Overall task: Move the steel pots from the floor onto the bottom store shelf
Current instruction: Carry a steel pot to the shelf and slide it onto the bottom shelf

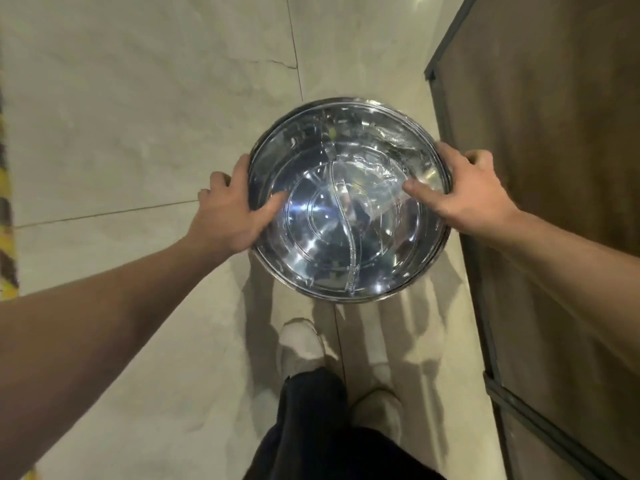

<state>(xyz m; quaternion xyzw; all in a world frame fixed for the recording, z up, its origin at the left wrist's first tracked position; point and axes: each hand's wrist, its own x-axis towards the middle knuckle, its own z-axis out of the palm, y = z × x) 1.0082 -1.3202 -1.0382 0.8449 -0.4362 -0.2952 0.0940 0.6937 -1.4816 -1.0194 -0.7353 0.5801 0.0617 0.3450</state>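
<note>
The step in hand looks like the carry: one steel pot (349, 202) is gripped by both hands, seemingly above the tiled floor (138, 98), with the person standing over it, shoes (301, 344) below.

The left hand (225, 213) is clamped on the pot's left rim, thumb hooked inside the wall and fingers wrapped outside. The right hand (464, 188) mirrors it on the right rim, thumb pressing inside, fingers curled over the outer edge. So the pot sits between the two hands, open mouth up, roughly level. Inside it a clear plastic film or liner seems to lie against the bottom; I cannot tell exactly what it is.

A brown panel with a dark frame (540, 202) stands just right of the right hand; whether it belongs to the shelf is unclear, and no shelf opening shows.

The next move, as I judge it, calls for turning toward the shelf, lowering the pot level to the bottom tier, and sliding it in without knocking the rim.
</note>
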